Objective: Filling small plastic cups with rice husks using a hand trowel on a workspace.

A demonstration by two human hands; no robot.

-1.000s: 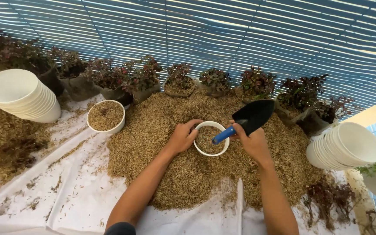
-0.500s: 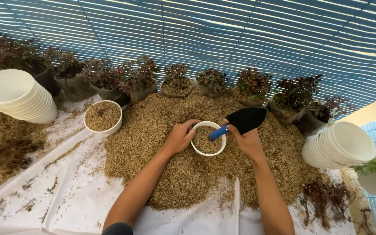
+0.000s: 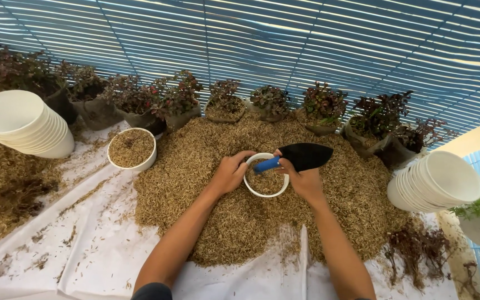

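1. Left hand (image 3: pixel 230 172): its fingers (image 3: pixel 244 157) curl closed over the near-left rim of the white pot (image 3: pixel 266 175), gripping it.
2. Right hand (image 3: pixel 305 180): fingers wrapped tight round the blue handle of the trowel (image 3: pixel 298 157), which lies across the pot's far rim with its black blade pointing right and away.
3. The white pot sits bedded in the middle of the husk pile (image 3: pixel 229 211), between both hands, partly filled with the same brown husk.
4. The pile spreads wide over a white sheet (image 3: pixel 84 261), with loose husk scattered off its left edge.
5. To the left and a little further off, a second white pot (image 3: pixel 132 149) stands on the sheet, filled to the brim.
6. Far left, a tilted stack of empty white pots (image 3: pixel 23 123); far right, another stack (image 3: pixel 434 182) lying on its side.
7. Along the back, a row of small reddish-leaved plants (image 3: pixel 323 105) in dark bags lines the pile's far edge.
8. Near right, uprooted plants (image 3: pixel 418 250) lie beside the pile.
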